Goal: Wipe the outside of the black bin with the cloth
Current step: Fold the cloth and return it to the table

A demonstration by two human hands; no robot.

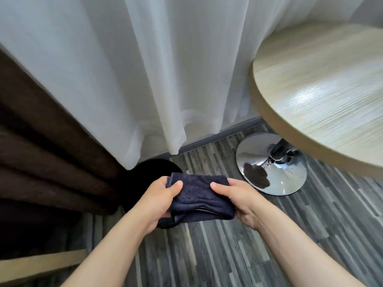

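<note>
A dark navy cloth (pixel 199 195), folded, is stretched between both hands above the floor. My left hand (pixel 159 199) grips its left end with the thumb on top. My right hand (pixel 238 197) pinches its right end the same way. The black bin (pixel 143 179) stands on the floor directly below and behind the cloth, round and very dark. Most of the bin is hidden by my left hand, the cloth and the curtain hem. Cloth and bin look apart, the cloth held above the bin's near side.
White sheer curtains (pixel 165 79) hang behind the bin, and a dark brown drape (pixel 41 152) crowds its left side. A round wooden table (pixel 323 90) on a chrome pedestal base (pixel 271 164) stands to the right. Grey plank flooring lies in front. A wooden edge (pixel 41 264) sits lower left.
</note>
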